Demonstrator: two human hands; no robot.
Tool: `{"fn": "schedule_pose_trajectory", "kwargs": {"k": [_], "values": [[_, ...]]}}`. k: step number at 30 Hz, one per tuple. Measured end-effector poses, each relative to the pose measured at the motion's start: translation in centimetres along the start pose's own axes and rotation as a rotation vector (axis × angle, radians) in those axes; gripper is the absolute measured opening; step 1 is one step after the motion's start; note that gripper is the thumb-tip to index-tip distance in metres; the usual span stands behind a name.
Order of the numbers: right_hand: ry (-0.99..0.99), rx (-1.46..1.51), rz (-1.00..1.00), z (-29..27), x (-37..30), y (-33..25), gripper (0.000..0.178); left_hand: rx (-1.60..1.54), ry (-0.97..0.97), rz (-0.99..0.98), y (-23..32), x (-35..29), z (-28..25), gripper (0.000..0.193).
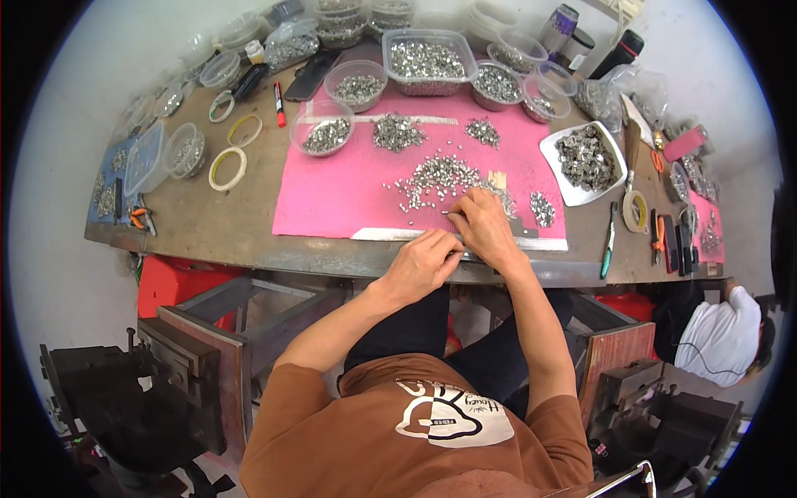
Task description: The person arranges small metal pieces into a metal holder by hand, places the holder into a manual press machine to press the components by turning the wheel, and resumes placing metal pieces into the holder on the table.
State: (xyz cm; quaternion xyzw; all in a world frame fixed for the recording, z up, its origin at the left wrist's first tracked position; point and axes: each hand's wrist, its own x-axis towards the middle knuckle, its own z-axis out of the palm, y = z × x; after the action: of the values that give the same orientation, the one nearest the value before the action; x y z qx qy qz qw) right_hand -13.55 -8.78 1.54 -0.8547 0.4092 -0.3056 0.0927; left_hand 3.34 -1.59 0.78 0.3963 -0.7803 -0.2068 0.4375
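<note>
At the table's front edge my left hand [422, 264] is closed, its thumb and fingers pressed together; whatever they hold is too small to make out. Just right of it and a little farther in, my right hand [484, 226] has its fingertips pinched at a small dark piece whose kind I cannot tell. Both hands are over the near edge of a pink mat [324, 195]. Beyond the fingers lies a loose spread of small shiny metal pieces [438, 178]. A small light wooden block [497, 179] stands by my right knuckles, and a little pile of metal pieces [542, 210] lies to their right.
Clear tubs of metal pieces, one large [428, 83], line the mat's far side. A white dish [573, 191] stands right, beside a toothbrush-like tool [610, 241]. Tape rolls [227, 169], a red marker [280, 106] and pliers [143, 217] lie left. Another person [721, 336] is at far right.
</note>
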Motion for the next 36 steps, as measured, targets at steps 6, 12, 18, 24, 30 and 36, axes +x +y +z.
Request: {"fn": "schedule_pose_trajectory", "kwargs": {"k": [6, 12, 18, 24, 30, 36], "values": [[-0.034, -0.027, 0.019, -0.1, -0.6, 0.1, 0.012, 0.097, -0.007, 0.041, 1.0, -0.3, 0.4, 0.015], [0.014, 0.022, 0.028, -1.8, -1.1, 0.1, 0.01, 0.117, 0.057, 0.101, 0.7, -0.1, 0.3, 0.013], [0.01, 0.12, 0.112, -2.5, -1.6, 0.9, 0.007, 0.112, 0.065, 0.107, 0.1, -0.3, 0.8, 0.013], [0.021, 0.068, 0.03, -1.2, -0.7, 0.0, 0.009, 0.121, 0.029, 0.054, 0.3, -0.5, 0.2, 0.016], [-0.083, 0.005, 0.004, -0.3, -0.6, 0.4, 0.01, 0.206, 0.107, 0.043, -2.1, 2.2, -2.1, 0.014], [-0.131, -0.023, -0.029, -0.7, -0.1, -0.5, 0.012, 0.496, 0.168, 0.064, -10.2, 9.7, -4.2, 0.013]]}}
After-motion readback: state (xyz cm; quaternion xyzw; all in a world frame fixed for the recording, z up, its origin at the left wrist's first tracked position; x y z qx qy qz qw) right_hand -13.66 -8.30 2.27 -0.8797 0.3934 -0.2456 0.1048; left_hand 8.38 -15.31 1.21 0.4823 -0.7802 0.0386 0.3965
